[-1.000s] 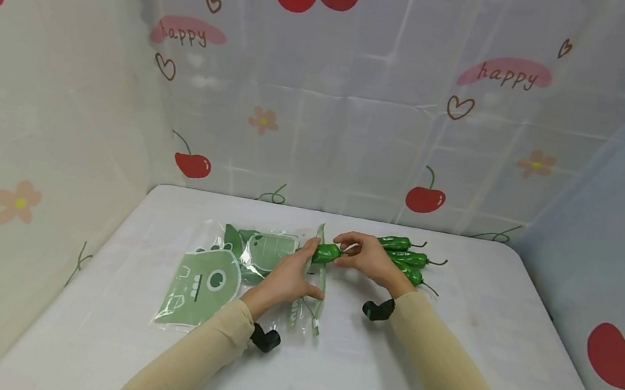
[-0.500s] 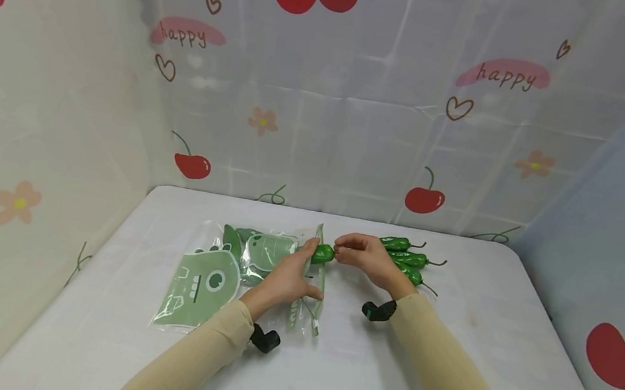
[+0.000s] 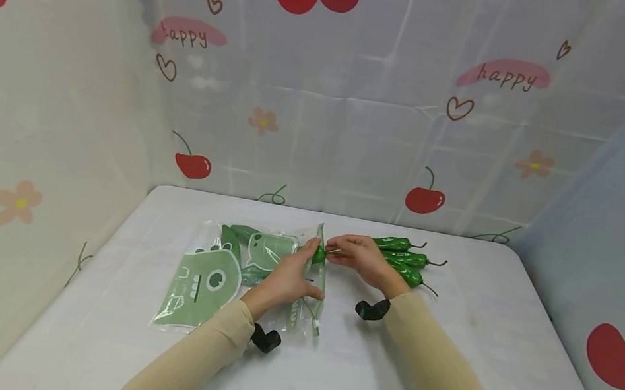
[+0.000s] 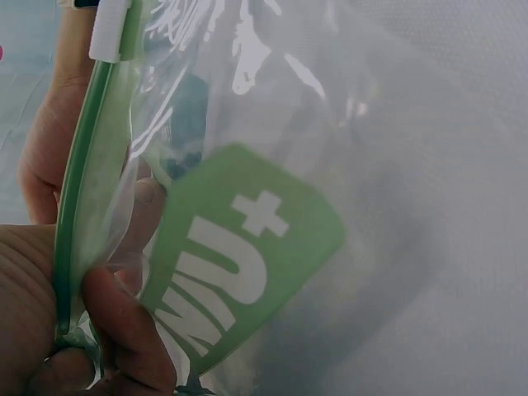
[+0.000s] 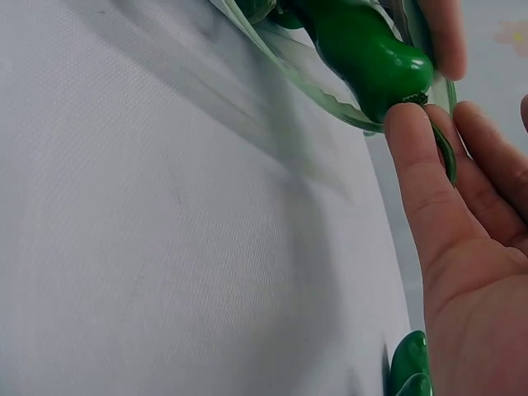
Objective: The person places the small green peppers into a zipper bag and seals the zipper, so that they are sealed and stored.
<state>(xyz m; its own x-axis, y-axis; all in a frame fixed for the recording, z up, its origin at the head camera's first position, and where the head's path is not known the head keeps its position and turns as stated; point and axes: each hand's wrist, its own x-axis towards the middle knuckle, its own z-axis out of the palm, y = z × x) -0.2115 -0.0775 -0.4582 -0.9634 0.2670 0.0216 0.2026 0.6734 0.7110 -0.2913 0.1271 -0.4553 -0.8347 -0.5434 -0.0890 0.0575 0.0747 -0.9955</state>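
Observation:
A clear slider zip bag [image 3: 208, 294] with green cartoon prints lies flat, its mouth toward the right. Green peppers [image 3: 231, 240] show through the plastic. My left hand [image 3: 289, 278] grips the bag at its green-edged mouth, and the left wrist view shows its thumb [image 4: 124, 322] curled at the plastic. Most of one glossy green pepper [image 5: 371, 62] is inside the mouth, stem end outward. My right hand [image 3: 360, 255] pinches that pepper's stem between thumb and fingers, the thumb tip right at the pepper's end in the right wrist view.
Several loose green peppers [image 3: 408, 259] lie behind and right of my right hand, stems pointing right. The white slider [image 4: 110, 31] sits at one end of the zip strip. A white table [image 3: 345, 386] is bounded by cherry-printed sheets [image 3: 345, 133].
My right hand has moved left, and the pepper has slid deeper into the bag, with less of it showing. My left hand stays in place on the bag.

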